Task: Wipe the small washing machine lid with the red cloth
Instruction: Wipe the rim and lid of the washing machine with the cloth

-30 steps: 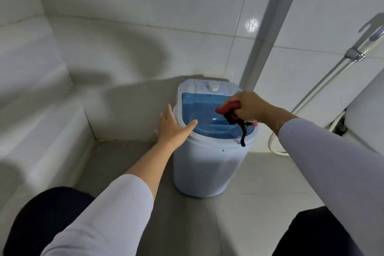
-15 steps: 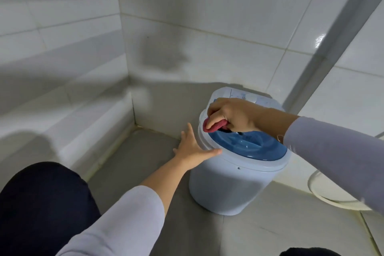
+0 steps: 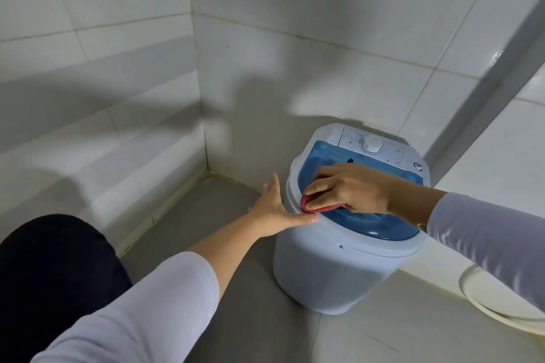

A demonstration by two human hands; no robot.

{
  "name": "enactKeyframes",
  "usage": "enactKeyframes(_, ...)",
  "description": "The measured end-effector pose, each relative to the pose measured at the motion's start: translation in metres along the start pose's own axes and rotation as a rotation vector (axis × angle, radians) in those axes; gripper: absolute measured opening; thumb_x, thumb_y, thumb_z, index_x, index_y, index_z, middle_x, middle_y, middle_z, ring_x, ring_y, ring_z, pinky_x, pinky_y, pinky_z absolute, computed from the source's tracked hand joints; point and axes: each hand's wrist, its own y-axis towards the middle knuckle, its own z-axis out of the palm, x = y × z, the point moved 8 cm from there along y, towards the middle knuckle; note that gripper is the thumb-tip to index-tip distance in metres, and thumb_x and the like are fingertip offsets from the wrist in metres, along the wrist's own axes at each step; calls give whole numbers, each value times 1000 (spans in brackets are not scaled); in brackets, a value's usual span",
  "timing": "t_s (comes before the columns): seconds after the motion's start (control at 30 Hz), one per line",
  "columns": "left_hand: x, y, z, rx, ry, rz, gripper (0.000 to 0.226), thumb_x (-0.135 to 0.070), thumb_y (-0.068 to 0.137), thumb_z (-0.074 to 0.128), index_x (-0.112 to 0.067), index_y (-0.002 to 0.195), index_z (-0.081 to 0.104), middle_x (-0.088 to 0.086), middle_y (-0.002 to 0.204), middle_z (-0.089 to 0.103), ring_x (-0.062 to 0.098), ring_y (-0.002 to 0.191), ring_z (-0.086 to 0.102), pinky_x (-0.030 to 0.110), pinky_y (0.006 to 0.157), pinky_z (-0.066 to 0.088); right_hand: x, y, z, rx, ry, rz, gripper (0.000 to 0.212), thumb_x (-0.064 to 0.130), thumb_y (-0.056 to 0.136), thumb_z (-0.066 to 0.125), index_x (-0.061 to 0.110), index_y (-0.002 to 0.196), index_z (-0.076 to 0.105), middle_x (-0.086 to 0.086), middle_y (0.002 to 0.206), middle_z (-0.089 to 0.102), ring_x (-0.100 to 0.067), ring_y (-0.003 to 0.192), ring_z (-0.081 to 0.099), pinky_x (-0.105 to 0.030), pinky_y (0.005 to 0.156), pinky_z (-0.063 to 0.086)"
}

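A small pale-blue washing machine (image 3: pixel 330 268) stands on the floor against the tiled wall. Its translucent blue lid (image 3: pixel 383 224) lies flat on top, with a white control panel and dial (image 3: pixel 371 145) behind it. My right hand (image 3: pixel 351 188) presses a folded red cloth (image 3: pixel 408 208) onto the lid's front left edge; only a strip of cloth shows under the fingers. My left hand (image 3: pixel 272 209) rests flat against the machine's left rim, thumb along the rim, fingers spread, holding nothing.
Tiled walls meet in a corner (image 3: pixel 205 168) to the left of the machine. A pale hose (image 3: pixel 483 303) loops on the floor at the right. My dark-clothed knee (image 3: pixel 53 280) is at the lower left. Grey floor lies between knee and machine.
My right hand has carried the cloth from the lid's right side to its back left, then down to the front left edge. The left hand stays on the rim. The view has swung.
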Motion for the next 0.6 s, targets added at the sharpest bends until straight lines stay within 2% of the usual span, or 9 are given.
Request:
enactKeyframes(0.2,-5,5,-2,30,30,12,153,-74,41,76,-25,148,-22,8,162,-13,21,149,-14,55,120,9,-7,11,5,-63,-33,4,55,4,67,76,32,114,67,10,116,68,-25,97,62,-37,70,54)
enactKeyframes(0.3,-6,6,-3,39,45,10,150,-71,47,78,-25,148,-22,7,161,-14,20,148,-16,55,120,8,-13,20,6,-106,-59,39,58,2,63,78,33,110,68,10,112,70,-24,92,63,-28,63,42)
enactKeyframes(0.5,-9,8,-4,58,66,42,148,-68,51,78,-21,149,-22,3,162,-13,19,147,-20,54,120,8,-31,32,11,-159,-44,171,55,2,71,72,34,116,65,7,109,70,-25,91,59,-35,67,47)
enactKeyframes(0.6,-12,6,-5,54,72,49,145,-65,55,79,-20,149,-23,2,162,-13,18,148,-19,53,121,8,-39,34,12,-168,-45,217,56,0,69,72,33,114,67,6,106,71,-27,88,59,-36,66,47)
